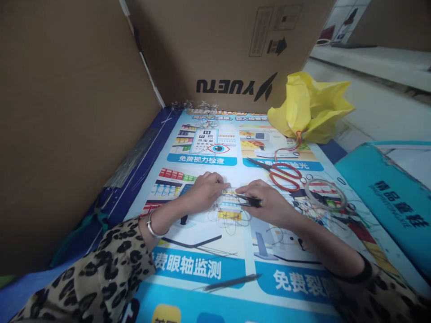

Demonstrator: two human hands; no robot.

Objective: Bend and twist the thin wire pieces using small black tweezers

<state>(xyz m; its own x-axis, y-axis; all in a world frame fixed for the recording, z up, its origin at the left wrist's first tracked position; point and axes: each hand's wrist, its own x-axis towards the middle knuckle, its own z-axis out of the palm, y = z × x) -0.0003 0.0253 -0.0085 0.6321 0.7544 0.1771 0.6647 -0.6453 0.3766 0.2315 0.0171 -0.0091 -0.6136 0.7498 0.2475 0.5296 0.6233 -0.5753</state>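
Observation:
My left hand (206, 189) rests on a printed poster (202, 269), fingers curled and pinched on a thin clear wire (225, 188) at its fingertips. My right hand (267, 202) lies just to the right, closed round small black pliers (249, 201) whose tip points left toward the left hand's fingertips. Loose loops of thin wire (230, 220) lie under and between both hands. A silver bangle sits on my left wrist; both sleeves are leopard print.
Red-handled scissors (284, 172) and a roll of clear tape (326, 194) lie right of the hands. A crumpled yellow bag (311, 110) sits behind them. Cardboard walls (67, 112) stand left and behind. A dark thin tool (232, 281) lies near me. A teal box (393, 197) stands right.

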